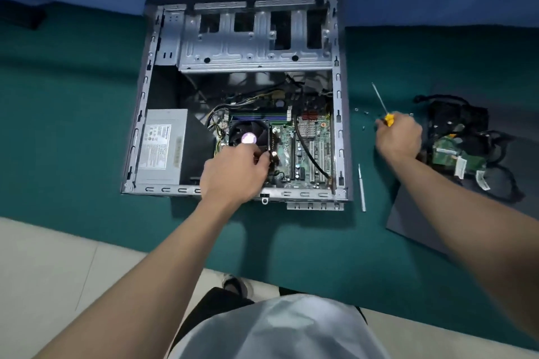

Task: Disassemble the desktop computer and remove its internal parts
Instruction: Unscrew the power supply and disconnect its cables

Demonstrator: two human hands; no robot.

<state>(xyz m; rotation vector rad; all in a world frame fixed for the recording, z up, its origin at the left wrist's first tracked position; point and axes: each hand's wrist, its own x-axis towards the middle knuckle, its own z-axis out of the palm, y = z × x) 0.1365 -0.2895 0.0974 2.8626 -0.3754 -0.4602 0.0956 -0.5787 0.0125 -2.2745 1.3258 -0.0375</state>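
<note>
Both hands closed: left hand (233, 172) on cooler (249, 132), right hand (399, 137) around screwdriver (384, 109).

Power supply (162, 144) label, left of the left hand's fingers (264, 159): print too blurred to read.

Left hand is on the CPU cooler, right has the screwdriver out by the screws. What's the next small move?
Probably set the screwdriver down beside the loose screws, since the left hand is already on the cooler, then lift it.
</note>
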